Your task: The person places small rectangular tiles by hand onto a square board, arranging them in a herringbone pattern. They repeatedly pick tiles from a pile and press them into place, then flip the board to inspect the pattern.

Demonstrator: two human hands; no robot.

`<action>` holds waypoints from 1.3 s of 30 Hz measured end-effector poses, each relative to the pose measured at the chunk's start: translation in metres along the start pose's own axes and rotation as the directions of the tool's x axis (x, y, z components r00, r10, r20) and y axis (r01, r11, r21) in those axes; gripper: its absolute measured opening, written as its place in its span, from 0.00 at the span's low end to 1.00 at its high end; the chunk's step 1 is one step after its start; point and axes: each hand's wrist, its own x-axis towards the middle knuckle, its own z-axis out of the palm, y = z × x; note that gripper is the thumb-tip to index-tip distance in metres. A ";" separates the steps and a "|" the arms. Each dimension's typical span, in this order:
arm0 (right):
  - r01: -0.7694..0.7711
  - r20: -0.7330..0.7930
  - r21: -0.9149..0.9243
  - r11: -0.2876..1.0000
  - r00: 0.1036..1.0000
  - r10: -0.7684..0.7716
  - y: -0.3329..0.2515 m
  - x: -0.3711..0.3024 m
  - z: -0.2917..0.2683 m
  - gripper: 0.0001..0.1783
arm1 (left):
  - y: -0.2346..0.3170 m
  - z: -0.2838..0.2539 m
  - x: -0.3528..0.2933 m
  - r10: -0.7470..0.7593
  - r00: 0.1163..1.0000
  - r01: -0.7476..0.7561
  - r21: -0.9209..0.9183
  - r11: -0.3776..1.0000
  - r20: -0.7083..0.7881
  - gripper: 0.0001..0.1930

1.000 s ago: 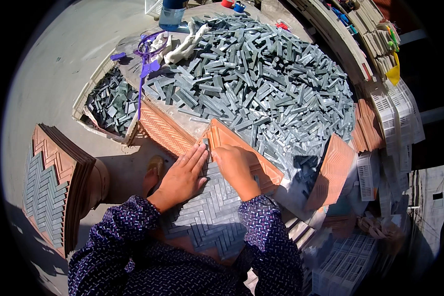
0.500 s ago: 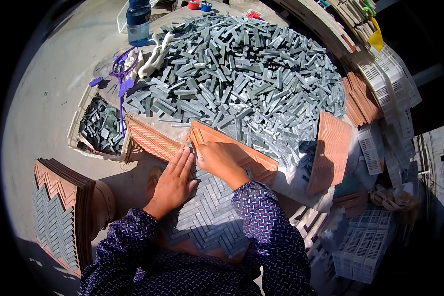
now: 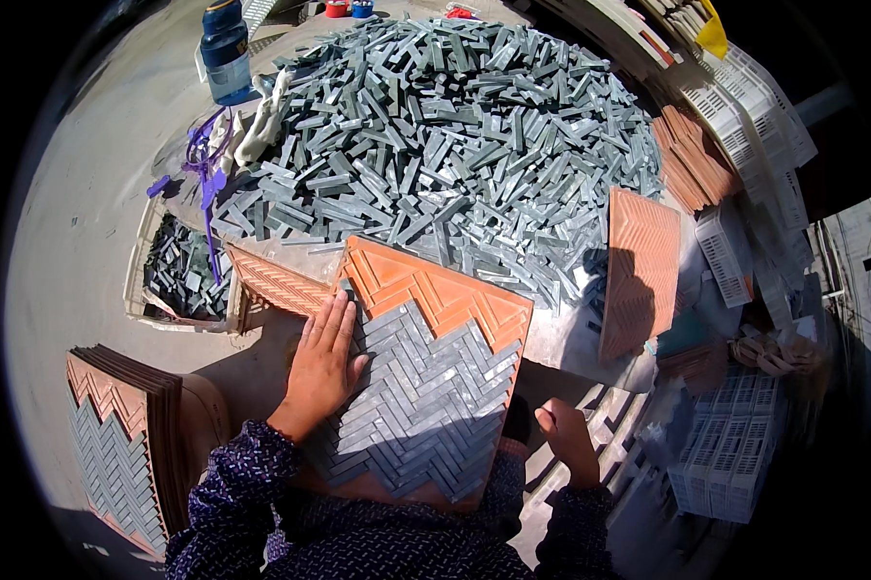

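An orange herringbone mould tray (image 3: 498, 302) leans over my lap, its far end propped by the pile. Grey stone strips (image 3: 421, 396) fill most of its zigzag grooves; the far rows show bare orange. My left hand (image 3: 321, 365) lies flat along the tray's left edge, fingers straight and together. By its fingertips a small dark piece of stone (image 3: 348, 287) stands at the edge. My right hand (image 3: 568, 440) is off the tray, beyond its right side. Its fingers are curled closed, and what they may hold is hidden.
A big heap of loose grey strips (image 3: 455, 135) covers the table ahead. At left are a crate of stone pieces (image 3: 186, 271) and a stack of filled moulds (image 3: 126, 435). A blue bottle (image 3: 226, 58) stands far left; an orange mould (image 3: 640, 271) and white crates (image 3: 730, 440) are at right.
My right hand has pulled back from the tray's far left corner to beyond its right side, uncovering the orange grooves. My left hand stays at the left edge; the view has shifted slightly.
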 end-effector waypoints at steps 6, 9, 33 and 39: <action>-0.215 -0.091 0.013 0.977 0.972 0.215 0.091 -0.069 0.061 0.16 | -0.009 -0.012 0.013 0.018 0.999 -0.015 0.072 0.997 -0.049 0.39; -0.228 0.017 0.079 0.971 0.974 0.227 0.101 -0.076 0.082 0.15 | -0.015 -0.016 0.035 0.017 0.991 0.010 0.206 0.979 -0.129 0.34; 0.735 -0.233 0.298 0.609 0.675 -0.700 -0.177 0.107 0.051 0.08 | 0.026 -0.011 -0.029 -0.047 0.985 -0.012 -0.341 0.940 -0.164 0.15; 0.782 -0.083 0.135 0.609 0.621 -0.779 -0.210 0.160 0.078 0.12 | 0.012 0.004 -0.027 0.005 0.981 -0.081 -0.384 0.920 -0.195 0.13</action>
